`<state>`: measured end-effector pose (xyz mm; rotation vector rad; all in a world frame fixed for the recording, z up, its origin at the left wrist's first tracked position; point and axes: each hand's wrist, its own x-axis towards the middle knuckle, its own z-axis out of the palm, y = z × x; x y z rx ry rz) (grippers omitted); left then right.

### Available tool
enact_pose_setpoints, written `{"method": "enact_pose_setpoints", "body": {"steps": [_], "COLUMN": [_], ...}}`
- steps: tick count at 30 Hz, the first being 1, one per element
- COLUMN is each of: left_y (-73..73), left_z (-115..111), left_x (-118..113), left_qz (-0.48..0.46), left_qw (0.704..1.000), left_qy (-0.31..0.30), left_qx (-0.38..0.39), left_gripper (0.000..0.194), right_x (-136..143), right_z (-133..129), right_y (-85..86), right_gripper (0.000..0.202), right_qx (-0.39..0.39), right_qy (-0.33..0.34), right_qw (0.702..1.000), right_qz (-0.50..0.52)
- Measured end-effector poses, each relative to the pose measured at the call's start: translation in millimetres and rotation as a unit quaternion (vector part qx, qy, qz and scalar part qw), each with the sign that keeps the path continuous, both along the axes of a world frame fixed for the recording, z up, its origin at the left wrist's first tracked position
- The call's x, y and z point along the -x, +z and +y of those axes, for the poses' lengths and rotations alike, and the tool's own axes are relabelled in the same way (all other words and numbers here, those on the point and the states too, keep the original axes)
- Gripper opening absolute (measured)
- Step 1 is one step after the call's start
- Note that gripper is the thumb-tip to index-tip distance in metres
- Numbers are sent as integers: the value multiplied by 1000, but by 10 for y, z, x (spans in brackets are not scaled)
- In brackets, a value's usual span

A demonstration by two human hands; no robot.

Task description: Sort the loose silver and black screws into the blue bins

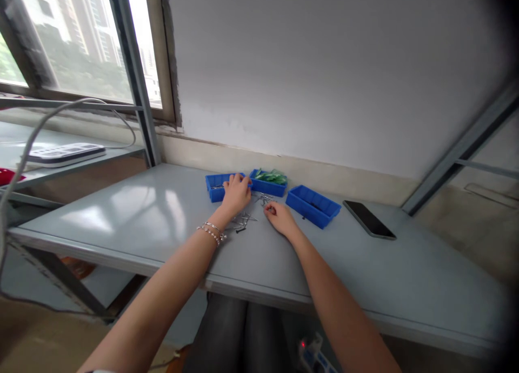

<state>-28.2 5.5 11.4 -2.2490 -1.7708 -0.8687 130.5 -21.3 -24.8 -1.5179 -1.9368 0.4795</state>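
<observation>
My left hand (238, 193) is over the right end of the left blue bin (217, 196), its bent fingers apart and their tips partly hidden. Small metal pieces, apparently screws, lie in that bin. My right hand (279, 217) rests on the table just right of a loose pile of screws (244, 220), thumb and fingers pinched together. What the pinch holds is too small to make out. One dark screw (240, 230) lies at the pile's near edge. Behind my hands stands a second blue bin (270, 189) with green plastic packets (271, 176) in it.
A third blue bin (320, 217) with dark contents sits right of my hands, a tiny dark piece (304, 218) beside it. Farther right lies a phone (368, 220). The wall (308, 81) rises behind the table (133, 211); a white device (67, 153) and a cable are at left.
</observation>
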Motion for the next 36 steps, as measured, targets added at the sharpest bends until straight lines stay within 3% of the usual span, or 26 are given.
{"method": "enact_pose_setpoints", "body": {"steps": [3, 11, 20, 26, 36], "left_y": [-37, -108, -168, -139, -146], "left_z": [-28, 16, 72, 10, 0], "left_x": [-63, -32, -56, -70, -91], "left_qz": [43, 75, 56, 93, 102], "left_qw": [997, 993, 981, 967, 964], "left_qy": [-46, -16, -109, -138, -151], "left_qx": [33, 92, 148, 190, 194], "left_gripper": [24, 28, 39, 38, 37], "right_x": [-1, 11, 12, 19, 27], "right_z": [4, -15, -26, -35, -42], "right_y": [-3, 25, 34, 48, 63], "right_gripper": [9, 7, 8, 8, 8], "right_qx": [5, 17, 17, 17, 25], "right_qy": [0, 2, 8, 13, 11], "right_qw": [1000, 1000, 1000, 1000, 999], "right_qz": [-5, -7, -16, -16, -24]}}
